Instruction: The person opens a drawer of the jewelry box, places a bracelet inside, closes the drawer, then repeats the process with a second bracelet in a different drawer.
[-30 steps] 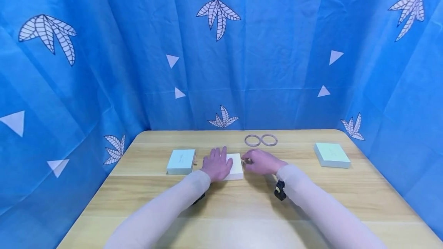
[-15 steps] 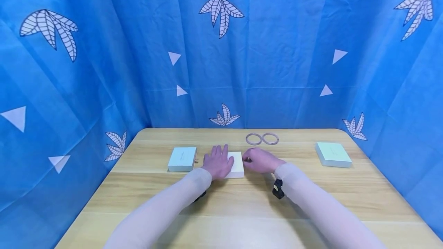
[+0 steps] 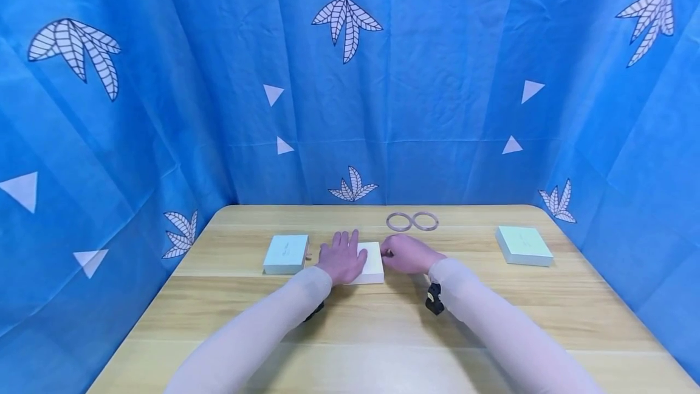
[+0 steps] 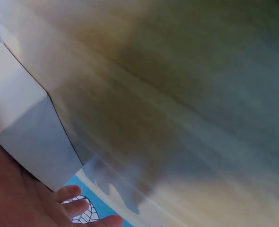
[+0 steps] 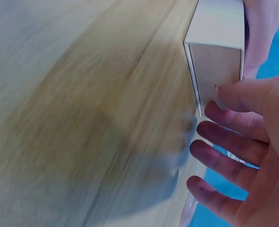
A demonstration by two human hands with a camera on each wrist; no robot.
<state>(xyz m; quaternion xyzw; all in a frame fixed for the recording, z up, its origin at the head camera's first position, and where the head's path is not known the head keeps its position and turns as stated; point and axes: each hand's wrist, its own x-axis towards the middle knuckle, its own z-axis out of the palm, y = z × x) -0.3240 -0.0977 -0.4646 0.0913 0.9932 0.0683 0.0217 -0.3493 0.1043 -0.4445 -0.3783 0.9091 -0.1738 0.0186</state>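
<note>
A white drawer-style box (image 3: 372,265) lies near the middle of the table. My left hand (image 3: 340,259) rests on its top, fingers extended, covering its left part. In the left wrist view the side of the white box (image 4: 30,118) shows against the palm. My right hand (image 3: 409,254) is at the box's right end. There the thumb and index finger pinch at a small pull tab (image 5: 216,88) on the drawer front, seen in the right wrist view; most of the tab is hidden. The other right-hand fingers are spread and loosely bent.
A pale blue box (image 3: 286,252) with a small ribbon at its right side stands to the left. A pale green box (image 3: 525,245) is at the far right. Two thin purplish rings (image 3: 387,222) lie at the back, before a blue patterned curtain (image 3: 437,78).
My right hand has shifted slightly left, its fingertips now right at the end of the white box. The left hand stays on top. The head view shifts a little.
</note>
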